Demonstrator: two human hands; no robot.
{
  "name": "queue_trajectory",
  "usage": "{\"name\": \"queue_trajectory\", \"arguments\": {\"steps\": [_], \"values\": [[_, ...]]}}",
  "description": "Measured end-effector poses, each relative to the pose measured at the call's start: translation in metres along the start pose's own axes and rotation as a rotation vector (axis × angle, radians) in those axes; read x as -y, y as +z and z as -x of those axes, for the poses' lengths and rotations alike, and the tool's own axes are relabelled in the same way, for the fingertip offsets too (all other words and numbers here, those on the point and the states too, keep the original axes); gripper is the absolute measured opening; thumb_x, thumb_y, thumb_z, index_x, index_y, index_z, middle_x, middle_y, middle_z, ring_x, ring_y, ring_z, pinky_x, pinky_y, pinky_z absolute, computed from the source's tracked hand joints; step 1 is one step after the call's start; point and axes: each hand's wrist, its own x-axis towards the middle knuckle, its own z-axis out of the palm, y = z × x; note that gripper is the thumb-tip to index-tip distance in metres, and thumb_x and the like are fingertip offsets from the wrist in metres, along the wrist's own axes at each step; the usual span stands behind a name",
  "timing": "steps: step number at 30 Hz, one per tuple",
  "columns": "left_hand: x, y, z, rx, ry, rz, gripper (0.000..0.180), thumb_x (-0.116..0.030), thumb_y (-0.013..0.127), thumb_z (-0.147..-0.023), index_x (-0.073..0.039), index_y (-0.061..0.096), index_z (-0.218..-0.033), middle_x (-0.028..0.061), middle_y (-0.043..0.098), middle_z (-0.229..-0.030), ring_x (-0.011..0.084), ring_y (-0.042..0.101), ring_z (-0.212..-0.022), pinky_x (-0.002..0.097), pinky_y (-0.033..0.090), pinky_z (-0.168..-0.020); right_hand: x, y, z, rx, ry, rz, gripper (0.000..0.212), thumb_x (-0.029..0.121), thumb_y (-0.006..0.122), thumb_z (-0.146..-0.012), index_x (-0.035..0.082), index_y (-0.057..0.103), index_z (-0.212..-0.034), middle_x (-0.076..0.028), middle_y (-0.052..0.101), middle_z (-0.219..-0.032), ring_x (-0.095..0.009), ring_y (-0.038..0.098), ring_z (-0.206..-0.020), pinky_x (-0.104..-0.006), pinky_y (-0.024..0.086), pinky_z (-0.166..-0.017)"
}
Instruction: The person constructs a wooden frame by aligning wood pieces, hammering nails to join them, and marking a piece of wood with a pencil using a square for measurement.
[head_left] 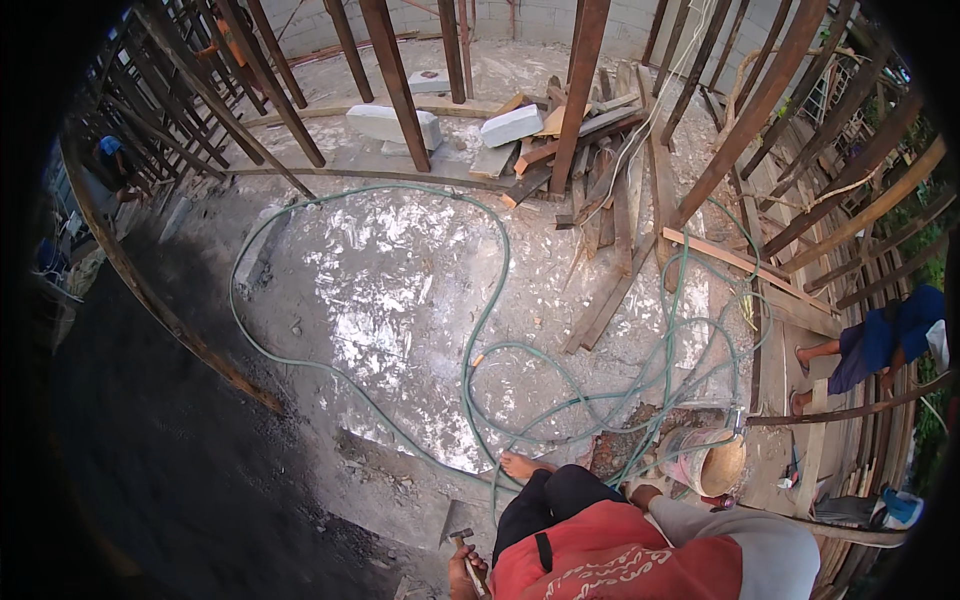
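At the lower edge my left hand (463,574) is closed round the light-coloured handle of what looks like a trowel (457,518). Its flat grey blade points forward, close over the rough grey ground. Beside that hand lie a red shirt (610,555) and a dark trouser leg (535,505), with a bare foot (520,465) on the ground ahead. I cannot make out my right hand. A green hose (480,330) runs in loops over the ground in front, reaching close to the foot.
A tipped bucket (722,468) lies at the right, near pale grey cloth. Wooden posts (395,85) stand ahead, and timber offcuts (610,150) are heaped by pale blocks (395,127). Dark ground (180,430) spreads left. Other people are at the right (880,340) and far left (118,160).
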Motion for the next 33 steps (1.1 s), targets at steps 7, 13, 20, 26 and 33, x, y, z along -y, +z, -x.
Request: {"name": "queue_trajectory", "arguments": {"steps": [7, 13, 20, 26, 33], "values": [[-0.061, -0.027, 0.041, -0.276, 0.128, -0.455, 0.023, -0.023, 0.064, -0.092, -0.003, 0.064, -0.103, 0.0065, 0.063, -0.071, 0.0226, 0.062, -0.058, 0.0380, 0.050, -0.056, 0.089, -0.096, 0.010, -0.025, 0.249, -0.624, 0.043, 0.035, 0.067, -0.089, 0.005, 0.068, -0.120, -0.016, 0.074, -0.107, -0.029, 0.073, -0.091, -0.0408, 0.057, -0.078], [-0.095, 0.042, 0.037, -0.332, 0.266, -1.143, 0.029, -0.025, 0.065, -0.090, 0.002, 0.065, -0.102, 0.0115, 0.067, -0.076, 0.0256, 0.067, -0.063, 0.0399, 0.053, -0.059, 0.168, -0.173, -0.078, -0.182, 0.086, -0.799, 0.043, 0.036, 0.068, -0.088, 0.005, 0.070, -0.118, -0.017, 0.074, -0.110, -0.031, 0.072, -0.095, -0.0415, 0.056, -0.083], [-0.158, 0.189, -0.019, -0.324, 0.375, -1.339, 0.036, -0.026, 0.068, -0.088, 0.008, 0.067, -0.101, 0.0173, 0.071, -0.081, 0.0291, 0.072, -0.069, 0.0421, 0.056, -0.063, 0.146, -0.246, -0.178, -0.257, 0.002, -0.703, 0.043, 0.037, 0.069, -0.087, 0.006, 0.071, -0.117, -0.018, 0.074, -0.114, -0.033, 0.072, -0.100, -0.0424, 0.056, -0.088], [-0.213, 0.303, -0.002, -0.538, 0.297, -1.326, 0.040, -0.029, 0.068, -0.084, 0.008, 0.069, -0.097, 0.0182, 0.073, -0.083, 0.0310, 0.073, -0.076, 0.0418, 0.057, -0.067, 0.163, -0.418, -0.251, -0.207, -0.077, -0.444, 0.032, 0.031, 0.066, -0.092, 0.006, 0.073, -0.111, -0.018, 0.075, -0.109, -0.028, 0.074, -0.097, -0.0402, 0.056, -0.088], [-0.254, 0.346, -0.030, -0.517, 0.322, -0.678, 0.029, -0.023, 0.063, -0.088, 0.005, 0.070, -0.089, 0.0147, 0.066, -0.074, 0.0238, 0.067, -0.069, 0.0425, 0.053, -0.065, 0.254, -0.650, -0.317, -0.099, 0.133, -0.991, 0.021, 0.020, 0.062, -0.099, 0.008, 0.062, -0.116, -0.005, 0.064, -0.085, -0.017, 0.068, -0.067, -0.0346, 0.059, -0.060]]}}
